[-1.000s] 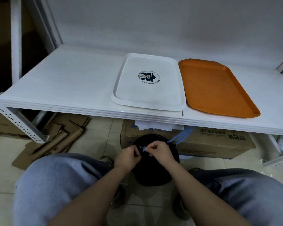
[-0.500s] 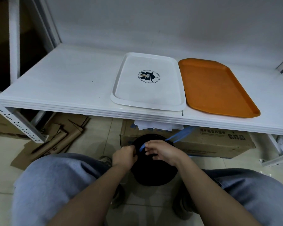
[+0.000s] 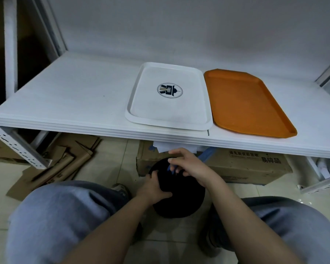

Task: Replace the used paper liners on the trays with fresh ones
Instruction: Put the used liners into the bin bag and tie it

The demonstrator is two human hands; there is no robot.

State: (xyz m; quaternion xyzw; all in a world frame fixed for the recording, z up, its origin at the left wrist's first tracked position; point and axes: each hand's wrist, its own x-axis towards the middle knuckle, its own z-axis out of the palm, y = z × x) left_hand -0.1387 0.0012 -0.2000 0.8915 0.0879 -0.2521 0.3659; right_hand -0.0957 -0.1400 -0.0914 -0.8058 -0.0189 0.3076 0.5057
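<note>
Two trays sit side by side on the white shelf (image 3: 74, 103): a white tray (image 3: 160, 113) with a round dark logo, and an orange tray (image 3: 242, 103) to its right. Neither has paper on it. Below the shelf edge, a black round bin (image 3: 179, 204) stands on the floor between my knees. My left hand (image 3: 154, 189) grips the bin's left rim. My right hand (image 3: 189, 166) hovers over the bin's mouth, fingertips pinching a small blue tape scrap (image 3: 169, 168). White paper sheets (image 3: 164, 148) stick out under the shelf, on a box.
A cardboard box (image 3: 246, 166) with printed characters sits under the shelf behind the bin, with a blue tape strip (image 3: 208, 154) on it. Flattened cardboard (image 3: 51, 164) lies on the tiled floor at left. Metal shelf posts (image 3: 17, 147) stand at both sides.
The two hands, which pinched the blue scrap together, have parted. My left hand dropped to the bin's rim and my right hand moved up over the bin's mouth.
</note>
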